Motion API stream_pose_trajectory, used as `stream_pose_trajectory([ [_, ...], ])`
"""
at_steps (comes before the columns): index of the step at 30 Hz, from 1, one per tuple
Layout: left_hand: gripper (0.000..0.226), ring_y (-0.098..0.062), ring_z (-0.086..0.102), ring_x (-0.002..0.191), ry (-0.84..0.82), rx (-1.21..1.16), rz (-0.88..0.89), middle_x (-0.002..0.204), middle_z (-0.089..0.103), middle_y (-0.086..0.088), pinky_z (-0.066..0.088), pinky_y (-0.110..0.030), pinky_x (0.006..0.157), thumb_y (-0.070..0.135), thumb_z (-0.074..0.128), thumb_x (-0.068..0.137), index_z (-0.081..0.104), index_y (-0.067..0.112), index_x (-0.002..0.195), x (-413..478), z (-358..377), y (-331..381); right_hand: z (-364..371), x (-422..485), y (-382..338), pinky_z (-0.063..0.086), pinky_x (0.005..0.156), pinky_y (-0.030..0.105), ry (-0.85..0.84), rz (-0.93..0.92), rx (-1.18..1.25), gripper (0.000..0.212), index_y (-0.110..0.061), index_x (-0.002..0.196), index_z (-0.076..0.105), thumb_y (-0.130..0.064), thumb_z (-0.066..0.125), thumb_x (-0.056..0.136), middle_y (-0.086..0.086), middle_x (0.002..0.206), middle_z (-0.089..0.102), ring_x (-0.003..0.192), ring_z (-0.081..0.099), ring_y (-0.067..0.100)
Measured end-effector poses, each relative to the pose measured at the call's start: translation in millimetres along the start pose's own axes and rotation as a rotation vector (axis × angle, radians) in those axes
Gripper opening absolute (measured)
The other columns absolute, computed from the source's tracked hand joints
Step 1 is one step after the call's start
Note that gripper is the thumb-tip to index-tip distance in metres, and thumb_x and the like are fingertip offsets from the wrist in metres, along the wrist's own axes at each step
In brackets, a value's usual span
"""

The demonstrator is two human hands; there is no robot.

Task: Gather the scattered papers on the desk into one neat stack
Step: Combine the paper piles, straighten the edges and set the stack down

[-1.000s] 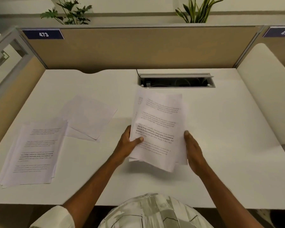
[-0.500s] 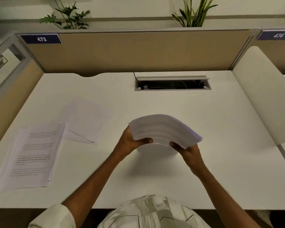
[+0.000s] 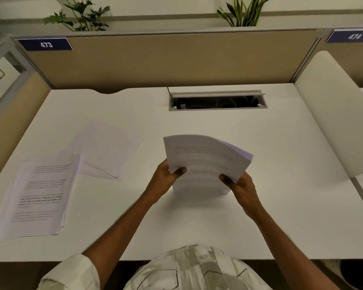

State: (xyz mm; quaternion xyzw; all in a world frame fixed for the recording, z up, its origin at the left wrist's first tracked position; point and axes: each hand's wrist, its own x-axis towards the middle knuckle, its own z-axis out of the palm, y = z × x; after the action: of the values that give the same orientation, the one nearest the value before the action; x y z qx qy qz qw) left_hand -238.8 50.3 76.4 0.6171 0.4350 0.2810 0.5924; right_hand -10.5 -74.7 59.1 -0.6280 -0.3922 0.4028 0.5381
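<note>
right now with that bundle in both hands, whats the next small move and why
Probably tap the held bundle on its bottom edge against the desk to square it. The left hand and right hand hold it upright and bowed, its far edges fanned. Then carry it left, where the printed pile and blank sheets lie ungathered.

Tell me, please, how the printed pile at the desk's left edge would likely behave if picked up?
Probably floppy: the stack in the hands already bows. The printed pile is fanned unevenly, so sheets may slide apart. It looks thin, so likely light.
</note>
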Motion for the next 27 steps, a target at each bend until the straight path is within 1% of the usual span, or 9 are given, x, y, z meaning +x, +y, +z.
stream_pose_trajectory([
  [4, 0.029, -0.014, 0.069, 0.107, 0.086, 0.024, -0.066, 0.116, 0.073, 0.007, 0.059, -0.035, 0.094, 0.027, 0.07, 0.093, 0.061, 0.024, 0.121, 2, -7, -24, -3, -3, 17, 0.057, 0.094, 0.024, 0.079, 0.029, 0.071, 0.032, -0.017, 0.128, 0.069, -0.007, 0.067, 0.098, -0.007, 0.12, 0.077, 0.111, 0.072, 0.013],
  [10, 0.027, -0.023, 0.075, 0.096, 0.153, -0.113, -0.142, 0.107, 0.075, -0.005, 0.063, -0.038, 0.081, 0.021, 0.073, 0.091, 0.065, 0.016, 0.116, 2, -19, -32, 3, 8, 22, 0.062, 0.085, 0.032, 0.165, 0.113, 0.171, 0.023, -0.006, 0.116, 0.074, -0.008, 0.074, 0.093, 0.005, 0.109, 0.08, 0.099, 0.077, 0.025],
  [13, 0.025, -0.024, 0.075, 0.09, 0.328, -0.272, -0.27, 0.108, 0.074, -0.01, 0.063, -0.035, 0.08, 0.014, 0.072, 0.091, 0.066, 0.012, 0.115, 8, -38, -53, 2, 12, 30, 0.062, 0.086, 0.038, 0.169, 0.202, 0.227, 0.027, -0.006, 0.116, 0.074, -0.009, 0.077, 0.089, 0.009, 0.11, 0.08, 0.099, 0.077, 0.03],
  [15, 0.028, -0.022, 0.071, 0.092, 0.548, -0.301, -0.348, 0.117, 0.071, -0.014, 0.059, -0.033, 0.082, 0.012, 0.071, 0.09, 0.065, 0.009, 0.117, 16, -57, -73, -2, 12, 37, 0.063, 0.082, 0.035, 0.187, 0.261, 0.24, 0.029, -0.008, 0.116, 0.074, -0.009, 0.078, 0.088, 0.008, 0.108, 0.081, 0.099, 0.077, 0.032],
  [18, 0.041, -0.031, 0.06, 0.118, 0.846, 0.019, -0.397, 0.136, 0.057, -0.014, 0.051, -0.036, 0.094, 0.02, 0.072, 0.09, 0.06, 0.009, 0.128, 24, -94, -94, -6, 10, 48, 0.065, 0.078, 0.033, 0.205, 0.334, 0.231, 0.03, -0.008, 0.117, 0.073, -0.009, 0.079, 0.087, 0.006, 0.105, 0.081, 0.1, 0.076, 0.034],
  [20, 0.049, -0.034, 0.048, 0.133, 0.838, 0.325, -0.345, 0.147, 0.046, -0.015, 0.046, -0.046, 0.104, 0.025, 0.069, 0.091, 0.056, 0.01, 0.136, 25, -118, -106, -7, 7, 53, 0.066, 0.078, 0.035, 0.214, 0.367, 0.221, 0.031, -0.008, 0.118, 0.073, -0.01, 0.079, 0.087, 0.006, 0.106, 0.081, 0.1, 0.076, 0.034],
  [22, 0.055, -0.034, 0.037, 0.14, 0.714, 0.695, -0.362, 0.153, 0.04, -0.012, 0.04, -0.053, 0.107, 0.035, 0.065, 0.093, 0.053, 0.013, 0.142, 20, -133, -115, -7, 5, 57, 0.066, 0.078, 0.037, 0.22, 0.393, 0.227, 0.03, -0.009, 0.116, 0.073, -0.009, 0.078, 0.087, 0.007, 0.107, 0.081, 0.099, 0.076, 0.034],
  [24, 0.051, -0.034, 0.039, 0.133, 0.7, 0.897, -0.357, 0.144, 0.045, -0.011, 0.04, -0.053, 0.102, 0.04, 0.067, 0.091, 0.058, 0.018, 0.137, 13, -141, -121, -6, 3, 57, 0.066, 0.076, 0.036, 0.225, 0.412, 0.222, 0.027, -0.012, 0.114, 0.074, -0.009, 0.078, 0.087, 0.006, 0.106, 0.081, 0.095, 0.077, 0.031],
  [27, 0.038, -0.03, 0.048, 0.115, 0.761, 1.039, -0.168, 0.122, 0.053, -0.006, 0.039, -0.046, 0.091, 0.035, 0.075, 0.084, 0.065, 0.026, 0.12, 7, -151, -121, -5, 3, 56, 0.066, 0.074, 0.034, 0.243, 0.43, 0.198, 0.024, -0.016, 0.11, 0.075, -0.011, 0.079, 0.086, 0.003, 0.101, 0.082, 0.087, 0.079, 0.025],
])
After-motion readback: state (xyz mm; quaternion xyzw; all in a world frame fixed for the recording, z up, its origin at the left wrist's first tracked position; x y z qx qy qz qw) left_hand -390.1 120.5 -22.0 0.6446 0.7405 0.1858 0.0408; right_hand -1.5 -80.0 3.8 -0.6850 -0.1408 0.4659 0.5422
